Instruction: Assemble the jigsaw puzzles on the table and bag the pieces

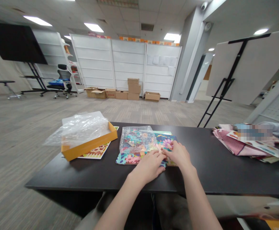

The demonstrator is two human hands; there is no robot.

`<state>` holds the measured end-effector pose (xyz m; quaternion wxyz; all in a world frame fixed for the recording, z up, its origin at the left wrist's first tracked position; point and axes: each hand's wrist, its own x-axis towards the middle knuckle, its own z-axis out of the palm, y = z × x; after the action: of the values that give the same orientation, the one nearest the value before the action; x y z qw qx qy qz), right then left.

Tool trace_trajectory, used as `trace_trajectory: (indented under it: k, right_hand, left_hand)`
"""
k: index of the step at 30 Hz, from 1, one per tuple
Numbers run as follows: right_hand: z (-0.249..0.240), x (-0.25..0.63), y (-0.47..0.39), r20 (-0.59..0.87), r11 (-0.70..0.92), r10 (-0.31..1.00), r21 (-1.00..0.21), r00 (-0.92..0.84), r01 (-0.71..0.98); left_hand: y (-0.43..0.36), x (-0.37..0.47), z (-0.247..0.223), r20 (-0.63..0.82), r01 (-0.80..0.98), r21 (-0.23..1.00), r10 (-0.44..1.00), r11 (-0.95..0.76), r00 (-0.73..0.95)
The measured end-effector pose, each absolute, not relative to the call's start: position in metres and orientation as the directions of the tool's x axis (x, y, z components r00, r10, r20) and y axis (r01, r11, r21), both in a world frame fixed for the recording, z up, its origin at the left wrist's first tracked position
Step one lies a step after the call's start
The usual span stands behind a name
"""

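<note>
On the black table [96, 174] lies a colourful printed sheet or puzzle [132, 158], partly under a clear plastic bag [137, 139] that holds more bright pieces. My left hand [150, 166] rests palm down on the lower right of the print, its fingers spread a little. Close beside it, my right hand [176, 155] has its thumb and fingers drawn together over the right part of the print; whatever is between them is too small to make out. A darker blue printed piece with a pink flower [167, 141] shows just beyond the right hand.
An open yellow box [90, 147] with crumpled clear plastic [84, 129] sits at the table's left, over a patterned card [97, 152]. Folded pink cloths [228, 140] and cards lie at the right. Beyond the table are an easel stand [222, 89] and cardboard boxes [134, 89].
</note>
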<state>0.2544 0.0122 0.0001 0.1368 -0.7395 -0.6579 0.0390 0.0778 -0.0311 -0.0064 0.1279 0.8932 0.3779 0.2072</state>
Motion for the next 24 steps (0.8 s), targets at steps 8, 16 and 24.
trace_trajectory:
  k: [8, 16, 24]
  right_hand:
    - [-0.011, 0.27, -0.003, 0.172, -0.043, 0.981, -0.283, 0.095, 0.958]
    - [-0.018, 0.284, 0.002, 0.137, 0.02, 0.989, -0.46, 0.049, 0.888]
    - [-0.024, 0.289, 0.002, 0.205, 0.123, 0.979, -0.525, -0.016, 0.842]
  left_hand:
    - [-0.033, 0.064, -0.005, 0.232, 0.72, 0.317, 0.787, -0.617, 0.572]
    - [-0.034, 0.059, -0.001, 0.202, 0.74, 0.295, 0.796, -0.605, 0.57]
    - [-0.033, 0.059, -0.004, 0.222, 0.699, 0.344, 0.778, -0.626, 0.588]
